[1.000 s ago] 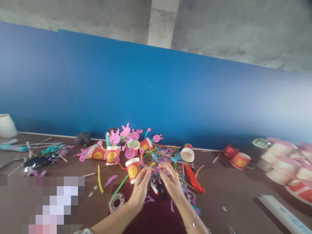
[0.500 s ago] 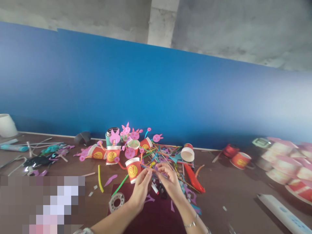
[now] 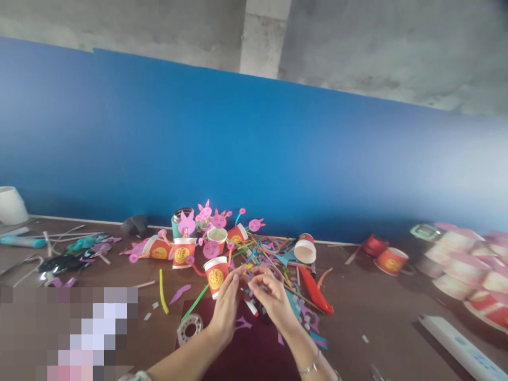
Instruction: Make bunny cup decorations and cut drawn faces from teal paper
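My left hand (image 3: 227, 306) is beside a red paper cup (image 3: 215, 279) with a yellow emblem and coloured strips sticking out at its rim. Its fingers are pressed together, and what they hold is hidden. My right hand (image 3: 273, 297) faces it a small gap away, thumb and forefinger pinched; anything between them is too small to name. Below the hands lie a marker (image 3: 251, 307) with a red end and purple foam scraps (image 3: 243, 323) on a dark maroon sheet (image 3: 234, 354). A roll of tape (image 3: 189, 330) lies left of my left wrist.
Cups with pink animal faces (image 3: 184, 251) stand behind the hands, near a heap of coloured pipe cleaners (image 3: 273, 251). At the right are a red glossy piece (image 3: 315, 291), stacked decorated cups (image 3: 456, 264) and a power strip (image 3: 460, 344). A blue partition (image 3: 254, 159) closes the back.
The orange strip that stretched between my fingertips no longer shows there. My fingertips have drawn a little apart, and my right fingers are more curled. The cup has stayed in place.
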### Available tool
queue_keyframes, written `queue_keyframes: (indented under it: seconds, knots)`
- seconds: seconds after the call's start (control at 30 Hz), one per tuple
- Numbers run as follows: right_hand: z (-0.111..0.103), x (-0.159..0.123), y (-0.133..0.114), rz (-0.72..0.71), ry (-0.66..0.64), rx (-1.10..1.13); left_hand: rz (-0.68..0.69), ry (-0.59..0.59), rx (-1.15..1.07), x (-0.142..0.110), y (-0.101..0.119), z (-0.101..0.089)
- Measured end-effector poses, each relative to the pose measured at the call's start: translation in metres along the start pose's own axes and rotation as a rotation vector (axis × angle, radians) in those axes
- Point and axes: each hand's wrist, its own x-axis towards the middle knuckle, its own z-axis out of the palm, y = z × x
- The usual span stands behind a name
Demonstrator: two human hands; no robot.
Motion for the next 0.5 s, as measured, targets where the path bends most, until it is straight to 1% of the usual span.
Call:
queue_keyframes:
  seconds: [0.1, 0.2, 0.33, 0.5]
  knots:
    - [0.003, -0.0021, 0.0, -0.044, 0.034, -0.113, -0.03, -0.047, -0.091, 0.0026, -0.0031, -0.0008]
    - [0.0048, -0.0025, 0.0012, -0.012, 0.032, -0.202, -0.059, -0.096, -0.124, 0.0043, -0.0035, -0.0013]
    - [0.0055, -0.0016, 0.0021, 0.048, -0.048, -0.182, -0.072, -0.158, -0.069, 0.0036, -0.0001, -0.0015]
    - [0.006, -0.0011, 0.0013, 0.025, -0.075, -0.13, -0.085, -0.193, -0.072, 0.0028, 0.0013, -0.0017]
